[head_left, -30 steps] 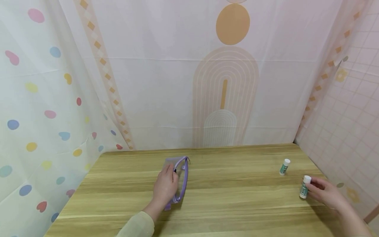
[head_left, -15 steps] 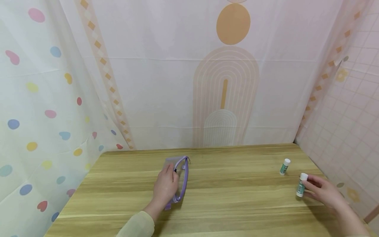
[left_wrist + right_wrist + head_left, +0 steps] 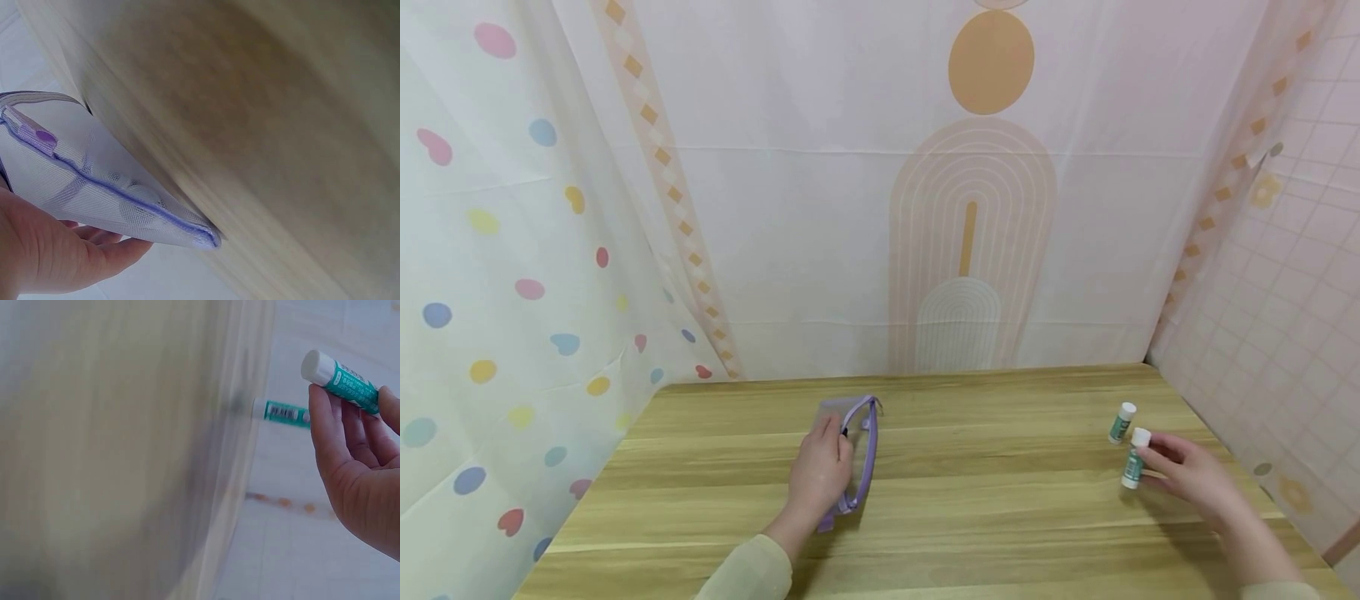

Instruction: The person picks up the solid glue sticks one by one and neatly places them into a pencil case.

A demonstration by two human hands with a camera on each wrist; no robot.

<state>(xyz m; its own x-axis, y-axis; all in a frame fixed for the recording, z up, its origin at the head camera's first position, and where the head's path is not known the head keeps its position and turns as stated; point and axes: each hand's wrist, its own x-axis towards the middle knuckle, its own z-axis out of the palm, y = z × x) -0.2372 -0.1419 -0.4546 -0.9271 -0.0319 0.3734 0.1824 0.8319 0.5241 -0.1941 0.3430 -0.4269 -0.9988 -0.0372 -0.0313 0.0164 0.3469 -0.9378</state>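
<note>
At left centre in the head view, my left hand [image 3: 822, 473] grips a mesh zipper pouch [image 3: 867, 471] with purple edging. The left wrist view shows the pouch's pale mesh side [image 3: 106, 162] over the fingers, with round shapes faintly visible through it. On the right, my right hand [image 3: 1197, 479] pinches a green glue stick [image 3: 1133, 468] with white ends between thumb and fingers, held nearly upright. A second, matching glue stick [image 3: 1121, 423] stands on the table just behind it. In the right wrist view the held glue stick [image 3: 342, 381] appears tilted, close to the standing one [image 3: 284, 412].
Both hands work over a wood-grain table [image 3: 985, 517]. Patterned curtains surround it: a pale back curtain [image 3: 820, 250] at the far edge, a dotted one [image 3: 482, 300] on the left and a checked one [image 3: 1292, 317] on the right.
My right hand has carried the held glue stick leftward and slightly away from me, closer to the standing one. The left hand and the pouch have stayed in place.
</note>
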